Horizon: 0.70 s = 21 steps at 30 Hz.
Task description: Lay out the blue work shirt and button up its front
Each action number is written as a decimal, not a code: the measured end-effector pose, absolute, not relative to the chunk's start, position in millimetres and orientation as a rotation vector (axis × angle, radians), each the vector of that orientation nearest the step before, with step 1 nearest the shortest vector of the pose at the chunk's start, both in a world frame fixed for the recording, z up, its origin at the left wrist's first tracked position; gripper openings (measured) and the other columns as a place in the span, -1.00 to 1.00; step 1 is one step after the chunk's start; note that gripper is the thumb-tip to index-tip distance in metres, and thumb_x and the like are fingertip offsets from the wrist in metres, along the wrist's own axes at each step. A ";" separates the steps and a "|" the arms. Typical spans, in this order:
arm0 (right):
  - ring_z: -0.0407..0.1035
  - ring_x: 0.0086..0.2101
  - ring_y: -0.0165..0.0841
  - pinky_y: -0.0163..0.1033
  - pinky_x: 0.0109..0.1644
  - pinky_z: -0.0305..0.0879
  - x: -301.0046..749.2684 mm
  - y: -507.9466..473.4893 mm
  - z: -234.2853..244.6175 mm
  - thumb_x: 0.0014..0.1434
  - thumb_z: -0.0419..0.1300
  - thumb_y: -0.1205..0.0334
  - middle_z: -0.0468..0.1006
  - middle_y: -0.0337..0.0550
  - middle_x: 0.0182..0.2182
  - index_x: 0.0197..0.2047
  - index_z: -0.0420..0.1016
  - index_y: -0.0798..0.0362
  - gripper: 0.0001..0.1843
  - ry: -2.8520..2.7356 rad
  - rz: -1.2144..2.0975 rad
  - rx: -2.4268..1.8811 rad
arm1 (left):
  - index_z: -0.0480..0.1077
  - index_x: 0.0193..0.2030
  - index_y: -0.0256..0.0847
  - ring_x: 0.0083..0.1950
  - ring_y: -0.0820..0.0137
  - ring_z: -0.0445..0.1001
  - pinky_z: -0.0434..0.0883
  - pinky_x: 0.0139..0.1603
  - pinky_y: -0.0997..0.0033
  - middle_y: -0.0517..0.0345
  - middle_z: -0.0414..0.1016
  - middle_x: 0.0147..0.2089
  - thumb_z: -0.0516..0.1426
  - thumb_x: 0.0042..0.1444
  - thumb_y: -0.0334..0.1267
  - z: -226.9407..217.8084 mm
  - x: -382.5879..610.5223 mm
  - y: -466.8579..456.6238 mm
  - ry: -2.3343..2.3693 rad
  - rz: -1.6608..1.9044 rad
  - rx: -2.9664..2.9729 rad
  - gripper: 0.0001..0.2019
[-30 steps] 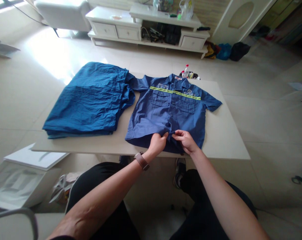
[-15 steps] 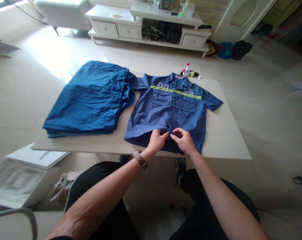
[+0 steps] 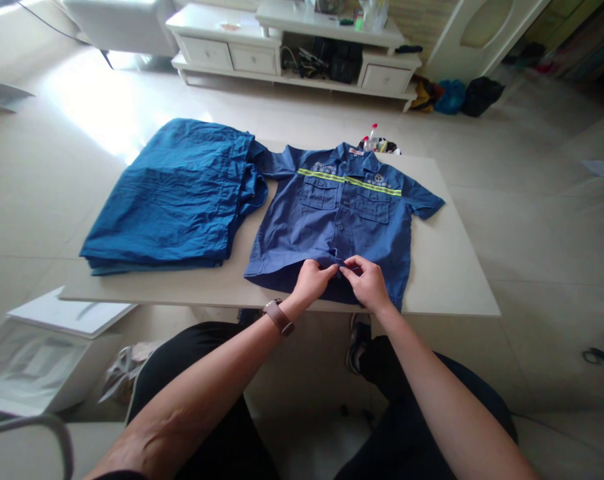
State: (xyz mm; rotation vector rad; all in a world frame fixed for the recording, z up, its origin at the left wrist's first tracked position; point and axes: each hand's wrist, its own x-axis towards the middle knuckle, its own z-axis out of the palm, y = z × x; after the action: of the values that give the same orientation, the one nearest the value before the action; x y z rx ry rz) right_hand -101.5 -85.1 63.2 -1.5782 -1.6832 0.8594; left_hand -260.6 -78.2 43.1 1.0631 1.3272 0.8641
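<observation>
Closer together now, my left hand [image 3: 309, 283] and right hand [image 3: 367, 283] meet low on the blue work shirt [image 3: 342, 227], fingers pinched narrowly on its front edge.

Chest lettering [image 3: 325, 167] on the blue work shirt [image 3: 327, 230] was too small to read, lower front hidden under left hand [image 3: 309, 281] and right hand [image 3: 367, 283], TV cabinet [image 3: 222, 40] top items cut off at far edge

Embroidered lettering [image 3: 325, 167] on the work shirt [image 3: 335, 230] is too small to read.
</observation>
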 end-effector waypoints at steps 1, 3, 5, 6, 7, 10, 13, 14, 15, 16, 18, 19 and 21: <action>0.37 -0.43 -0.36 -0.26 -0.26 0.31 -101.7 -85.3 63.1 0.16 0.23 0.02 0.58 -0.16 -0.40 -0.33 0.53 0.05 -0.75 -1.687 0.857 -1.578 | 0.41 -0.56 -0.25 -0.53 0.51 0.28 0.15 -0.49 0.49 0.19 0.42 -0.56 0.22 0.05 -0.11 44.3 -260.9 -78.5 1.333 0.865 1.074 -0.72; 0.38 -0.42 -0.36 -0.26 -0.24 0.32 -102.3 -85.4 63.3 0.16 0.23 0.03 0.58 -0.16 -0.39 -0.33 0.52 0.05 -0.75 -1.696 0.856 -1.574 | 0.38 -0.58 -0.24 -0.55 0.53 0.22 0.09 -0.52 0.49 0.21 0.38 -0.58 0.21 0.05 -0.11 46.8 -261.5 -78.9 1.355 0.855 1.100 -0.70; 0.39 -0.42 -0.36 -0.26 -0.23 0.32 -103.2 -85.2 63.8 0.16 0.23 0.04 0.58 -0.16 -0.40 -0.34 0.51 0.05 -0.76 -1.700 0.855 -1.568 | 0.33 -0.61 -0.23 -0.57 0.56 0.15 0.02 -0.54 0.48 0.25 0.32 -0.60 0.21 0.05 -0.11 48.9 -261.9 -79.3 1.384 0.837 1.119 -0.68; 0.39 -0.42 -0.36 -0.26 -0.24 0.32 -103.6 -85.1 64.0 0.16 0.22 0.05 0.58 -0.15 -0.40 -0.35 0.50 0.05 -0.77 -1.703 0.854 -1.565 | 0.31 -0.63 -0.23 -0.57 0.57 0.11 -0.01 -0.55 0.47 0.26 0.29 -0.61 0.21 0.04 -0.11 49.7 -261.9 -79.5 1.398 0.827 1.122 -0.67; 0.39 -0.42 -0.36 -0.26 -0.24 0.32 -104.1 -85.0 64.0 0.16 0.22 0.06 0.57 -0.15 -0.40 -0.35 0.50 0.05 -0.77 -1.706 0.851 -1.563 | 0.29 -0.64 -0.23 -0.57 0.57 0.09 -0.02 -0.55 0.47 0.27 0.27 -0.62 0.20 0.04 -0.11 50.2 -261.9 -79.6 1.409 0.818 1.123 -0.66; 0.38 -0.42 -0.36 -0.26 -0.24 0.32 -105.2 -84.7 63.3 0.17 0.21 0.09 0.57 -0.15 -0.39 -0.34 0.49 0.06 -0.79 -1.718 0.837 -1.559 | 0.29 -0.63 -0.23 -0.56 0.57 0.09 -0.02 -0.54 0.46 0.27 0.26 -0.61 0.19 0.02 -0.11 49.7 -261.6 -79.6 1.414 0.806 1.115 -0.68; 0.39 -0.41 -0.35 -0.26 -0.24 0.31 -106.1 -84.7 62.1 0.16 0.20 0.11 0.56 -0.14 -0.39 -0.35 0.48 0.06 -0.81 -1.742 0.809 -1.541 | 0.27 -0.62 -0.22 -0.56 0.57 0.08 -0.02 -0.52 0.46 0.29 0.23 -0.61 0.19 0.01 -0.10 46.7 -261.4 -79.0 1.402 0.812 1.119 -0.69; 0.39 -0.40 -0.35 -0.26 -0.24 0.31 -106.2 -84.8 61.8 0.16 0.20 0.12 0.56 -0.13 -0.39 -0.36 0.48 0.06 -0.82 -1.750 0.799 -1.533 | 0.25 -0.61 -0.21 -0.56 0.58 0.07 -0.03 -0.52 0.46 0.30 0.21 -0.61 0.19 0.01 -0.11 45.5 -261.3 -78.8 1.398 0.817 1.123 -0.68; 0.39 -0.40 -0.35 -0.26 -0.24 0.31 -106.4 -84.8 61.8 0.16 0.20 0.12 0.56 -0.13 -0.39 -0.36 0.48 0.06 -0.82 -1.755 0.790 -1.528 | 0.24 -0.61 -0.21 -0.56 0.58 0.06 -0.03 -0.52 0.46 0.31 0.20 -0.61 0.19 0.01 -0.11 44.4 -261.2 -78.6 1.397 0.819 1.128 -0.68; 0.39 -0.41 -0.35 -0.26 -0.24 0.31 -106.5 -85.0 61.8 0.16 0.20 0.12 0.56 -0.13 -0.40 -0.36 0.47 0.06 -0.82 -1.757 0.786 -1.526 | 0.23 -0.61 -0.21 -0.55 0.58 0.06 -0.04 -0.52 0.46 0.31 0.19 -0.61 0.18 0.01 -0.11 43.5 -261.1 -78.4 1.395 0.820 1.132 -0.68; 0.39 -0.41 -0.35 -0.26 -0.25 0.31 -106.7 -85.3 62.3 0.16 0.20 0.13 0.56 -0.13 -0.40 -0.36 0.48 0.06 -0.82 -1.757 0.783 -1.528 | 0.23 -0.60 -0.21 -0.55 0.58 0.06 -0.05 -0.52 0.47 0.32 0.19 -0.60 0.18 0.01 -0.12 42.8 -261.1 -78.3 1.393 0.820 1.144 -0.69; 0.39 -0.42 -0.35 -0.26 -0.26 0.31 -106.7 -85.4 62.5 0.16 0.20 0.12 0.56 -0.13 -0.40 -0.37 0.48 0.06 -0.82 -1.756 0.781 -1.530 | 0.23 -0.60 -0.21 -0.55 0.58 0.06 -0.05 -0.51 0.47 0.32 0.19 -0.60 0.18 0.02 -0.12 42.9 -261.1 -78.4 1.395 0.820 1.149 -0.69; 0.39 -0.42 -0.35 -0.26 -0.27 0.31 -106.8 -85.8 63.1 0.16 0.20 0.12 0.56 -0.13 -0.40 -0.37 0.48 0.05 -0.82 -1.755 0.779 -1.531 | 0.23 -0.60 -0.21 -0.54 0.58 0.06 -0.05 -0.51 0.47 0.32 0.19 -0.60 0.18 0.02 -0.12 43.9 -261.2 -78.6 1.400 0.819 1.155 -0.69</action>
State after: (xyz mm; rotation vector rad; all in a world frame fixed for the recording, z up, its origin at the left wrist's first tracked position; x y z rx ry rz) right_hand -106.8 -85.8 63.1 -1.5308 -1.7548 0.7786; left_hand -261.2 -78.6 43.9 1.1551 1.3996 0.8195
